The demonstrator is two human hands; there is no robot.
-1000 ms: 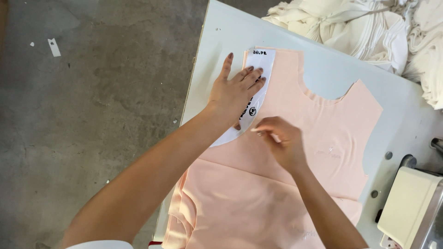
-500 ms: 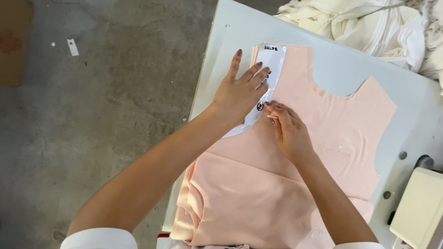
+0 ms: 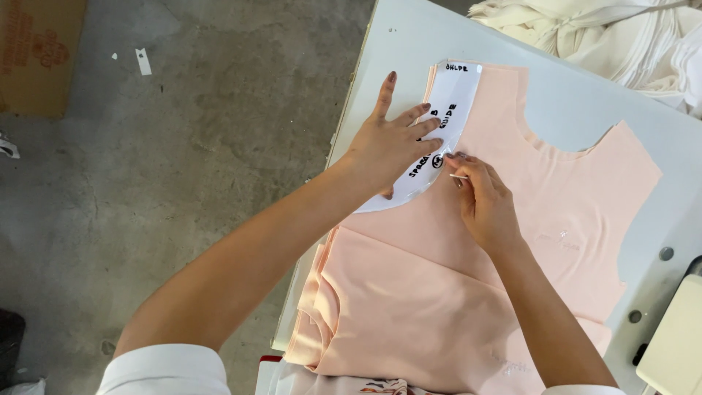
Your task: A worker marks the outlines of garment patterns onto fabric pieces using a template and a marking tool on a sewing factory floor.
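Observation:
A stack of peach fabric garment pieces (image 3: 512, 249) lies flat on a white table (image 3: 409, 51). A white curved paper template (image 3: 450, 110) with handwritten marks rests along the fabric's left armhole edge. My left hand (image 3: 391, 143) presses flat on the template, fingers spread. My right hand (image 3: 482, 201) pinches a thin white marking piece (image 3: 459, 176), its tip touching the fabric at the template's curved inner edge.
A heap of cream fabric (image 3: 621, 36) lies at the table's far right corner. A cream machine body (image 3: 673, 344) stands at the right edge. Grey concrete floor (image 3: 183, 146) lies left of the table, with a cardboard box (image 3: 36, 55) at the upper left.
My right hand has slid up along the template's curved edge, toward my left hand's fingertips. The left hand stays pressed on the template. The camera view has shifted slightly.

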